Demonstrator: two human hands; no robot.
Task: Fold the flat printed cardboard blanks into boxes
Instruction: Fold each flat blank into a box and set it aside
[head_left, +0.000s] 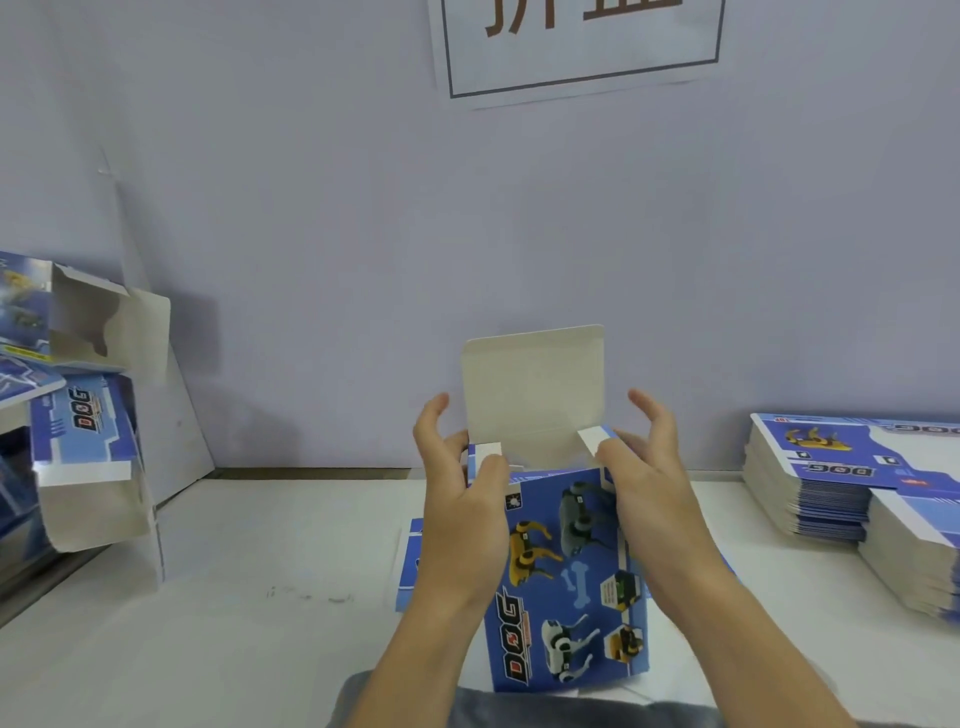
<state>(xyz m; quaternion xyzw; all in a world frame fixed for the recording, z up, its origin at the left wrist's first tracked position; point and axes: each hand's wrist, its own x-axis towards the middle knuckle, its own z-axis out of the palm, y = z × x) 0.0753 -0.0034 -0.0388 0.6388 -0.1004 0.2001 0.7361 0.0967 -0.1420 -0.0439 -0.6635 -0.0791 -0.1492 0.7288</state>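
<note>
A blue printed box (566, 577) with robot dogs and the word DOG stands upright in front of me on the white table (260, 571). Its plain lid flap (535, 384) points straight up. My left hand (462, 499) grips the box's left side, thumb pressing the small left side flap (488, 452). My right hand (649, 483) holds the right side, thumb on the right side flap (592, 436), fingers spread above. Another flat blank (408, 566) lies under the box, mostly hidden.
A tall stack of flat blanks (831, 483) sits at the right on the table. Folded boxes (88, 415) with flaps ajar are piled at the left. A lilac wall with a paper sign (582, 47) closes the back.
</note>
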